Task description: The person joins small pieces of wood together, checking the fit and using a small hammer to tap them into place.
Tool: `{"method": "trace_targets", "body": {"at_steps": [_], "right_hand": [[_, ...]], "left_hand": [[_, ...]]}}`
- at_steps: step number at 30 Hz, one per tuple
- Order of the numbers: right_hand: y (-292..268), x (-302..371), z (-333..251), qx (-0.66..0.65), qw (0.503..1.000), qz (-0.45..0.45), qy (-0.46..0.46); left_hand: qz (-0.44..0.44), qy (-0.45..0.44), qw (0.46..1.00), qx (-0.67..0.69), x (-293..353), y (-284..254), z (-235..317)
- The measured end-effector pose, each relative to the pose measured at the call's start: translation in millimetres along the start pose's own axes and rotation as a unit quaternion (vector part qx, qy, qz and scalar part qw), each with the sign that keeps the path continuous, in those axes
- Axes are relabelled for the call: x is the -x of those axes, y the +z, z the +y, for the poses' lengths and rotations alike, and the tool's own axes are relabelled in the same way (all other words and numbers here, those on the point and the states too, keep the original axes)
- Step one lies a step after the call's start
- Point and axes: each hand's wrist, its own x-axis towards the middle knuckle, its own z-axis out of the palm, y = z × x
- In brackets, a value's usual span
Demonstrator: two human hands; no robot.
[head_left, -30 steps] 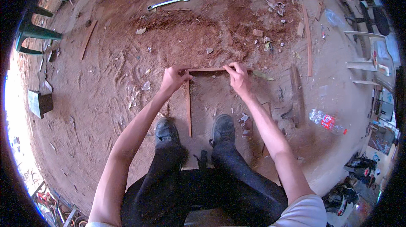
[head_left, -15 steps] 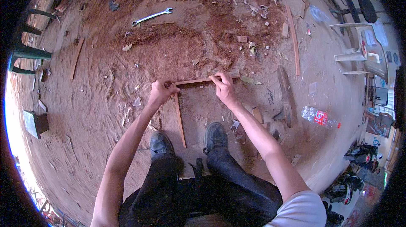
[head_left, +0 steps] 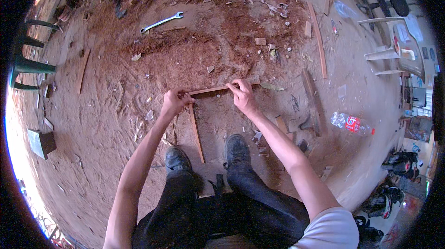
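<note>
Forearms (head_left: pixel 150 144) angled inward | left hand (head_left: pixel 173 102) pinching wooden strip (head_left: pixel 209 90) at its left end | right hand (head_left: pixel 244 97) pinching short of right end

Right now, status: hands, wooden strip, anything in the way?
Left hand pinching left end of wooden strip. Right hand pinching farther right. Second strip near left hand, angled toward shoes. Greenish scrap near right end.

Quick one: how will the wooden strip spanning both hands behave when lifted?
Probably stiff, since the wooden strip runs straight between the left hand and right hand. Likely light for its length, being so thin. Unlikely to roll, as its visible face looks flat.
</note>
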Motion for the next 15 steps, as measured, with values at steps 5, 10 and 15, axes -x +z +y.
{"method": "trace_targets", "body": {"at_steps": [5, 10, 15], "right_hand": [[1.2, 0.1, 0.9, 0.006, 1.000, -0.009, 0.000], [0.4, 1.1, 1.3, 0.006, 1.000, -0.014, 0.002], [5.2, 2.1, 5.5, 0.001, 1.000, 0.004, -0.011]], "left_hand": [[-0.005, -0.010, 1.000, 0.017, -0.7, 1.6, -4.3], [-0.010, -0.016, 0.999, 0.031, 0.3, 1.3, -1.2], [0.004, 0.014, 1.000, 0.000, 0.8, 0.9, -1.2]]}}
